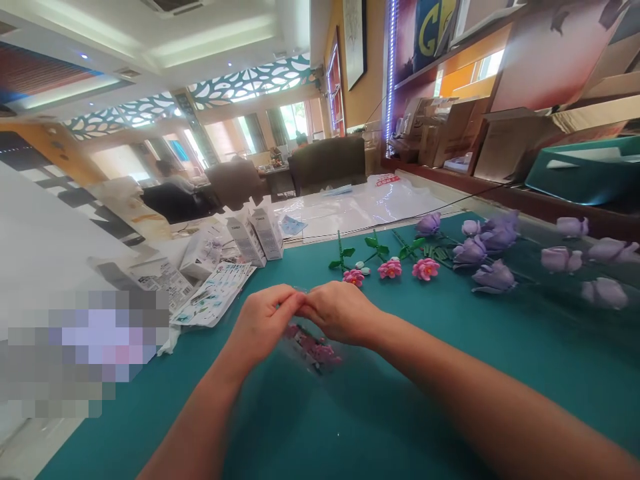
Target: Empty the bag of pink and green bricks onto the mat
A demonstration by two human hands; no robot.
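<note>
Currently both hands meet at frame centre, just above the green desk (425, 373). Left hand (263, 323) and right hand (340, 312) are touching at the fingertips, fingers of both pinched together on the top edge of a small clear plastic bag (313, 347). Bag hangs below the hands, down to the desk surface or close to it; cannot tell if it rests there. Inside it: small pink and dark pieces, too blurred to identify further. Just beyond the hands, upper centre, three pink brick-built flowers (390, 269) lie in a row on the desk, each with a green stem and leaves pointing away toward the top of the frame. Right of those, upper right, a cluster of purple brick-built flowers (493, 257) lies on the desk, spreading out to the right edge. Left of the hands, an instruction booklet (215, 293) lies flat on the desk edge, with small white boxes (255, 237) standing just behind it. Far left is a pixelated patch, contents unreadable. Clear plastic sheeting (360, 203) covers the next table beyond the desk. Upper right: a shelf (500, 193) carrying cardboard boxes and a teal tray (585, 173). Background upper left: dark armchairs, a person seated there, well apart from the hands.
</note>
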